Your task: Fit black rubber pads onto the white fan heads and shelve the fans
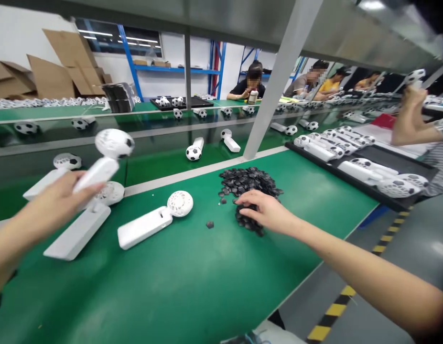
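My left hand (pixel 65 191) is closed round the handle of a white handheld fan (pixel 99 173), whose round head has a black-and-white football pattern. Below that hand, two more fans lie on the green bench; one white fan (pixel 145 227) rests to their right, its grille facing up. Over at the heap of small black plastic pieces (pixel 248 181), my right hand (pixel 266 210) reaches down with its fingers bent and the thumb apart from them. The fingertips touch the near part of the heap. One loose black piece (pixel 210 224) lies left of it.
A black tray (pixel 396 205) with several football fans stands at the right. More fans lie on the green belt (pixel 153 165) beyond the bench. A grey post (pixel 278 81) rises behind the heap. Co-workers sit across the line, and another person's hands (pixel 413 112) hold a fan at far right.
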Demonstrator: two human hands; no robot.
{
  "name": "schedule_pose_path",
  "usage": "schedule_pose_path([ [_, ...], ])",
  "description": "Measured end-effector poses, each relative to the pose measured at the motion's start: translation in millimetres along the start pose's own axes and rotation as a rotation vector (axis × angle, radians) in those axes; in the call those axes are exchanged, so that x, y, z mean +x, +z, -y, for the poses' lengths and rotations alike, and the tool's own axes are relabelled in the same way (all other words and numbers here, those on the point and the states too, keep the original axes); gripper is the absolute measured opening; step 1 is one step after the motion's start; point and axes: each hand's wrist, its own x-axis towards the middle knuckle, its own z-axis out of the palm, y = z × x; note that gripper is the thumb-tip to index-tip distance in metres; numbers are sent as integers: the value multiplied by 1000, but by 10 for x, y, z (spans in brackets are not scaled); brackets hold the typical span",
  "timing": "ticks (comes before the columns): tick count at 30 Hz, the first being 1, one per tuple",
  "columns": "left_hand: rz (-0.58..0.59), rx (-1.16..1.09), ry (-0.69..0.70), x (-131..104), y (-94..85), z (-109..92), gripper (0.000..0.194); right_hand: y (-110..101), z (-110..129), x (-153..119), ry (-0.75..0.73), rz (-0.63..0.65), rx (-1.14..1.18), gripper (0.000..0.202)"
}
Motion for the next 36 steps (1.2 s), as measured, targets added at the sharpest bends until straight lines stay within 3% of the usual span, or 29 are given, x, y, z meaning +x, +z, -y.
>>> schedule_pose_path([
  [2,64,-54,12,-469,146,-437,53,35,-61,27,-54,14,-14,18],
  [4,181,-112,144,-888,356,-835,48,119,-38,106,-165,63,-42,19],
  [6,290,-113,249,-1174,567,-1107,43,210,6,219,-237,79,-150,21],
  [8,362,-72,309,-1306,716,-1244,39,277,26,340,-241,49,-293,22],
  [12,353,-16,405,-1207,759,-1292,33,314,0,495,-253,119,-472,20],
  [16,151,28,543,-806,682,-1204,33,291,4,493,-283,178,-516,21],
  [19,225,155,610,-430,767,-1048,57,273,28,461,-286,191,-534,26],
  [21,280,241,532,-217,887,-936,63,265,33,439,-266,179,-547,27],
  [24,228,379,328,-19,1021,-834,54,247,8,391,-219,148,-555,30],
  [28,116,512,111,-58,915,-955,53,204,-63,289,-173,124,-504,28],
  [31,-43,342,261,-341,760,-1274,62,168,-90,231,-140,66,-332,18],
  [32,18,207,396,-463,743,-1400,66,158,-88,221,-137,41,-271,15],
  [34,309,-20,663,-694,791,-1621,72,139,-67,213,-141,6,-173,12],
  [36,504,-70,778,-845,914,-1736,68,121,-32,208,-139,-19,-83,10],
])
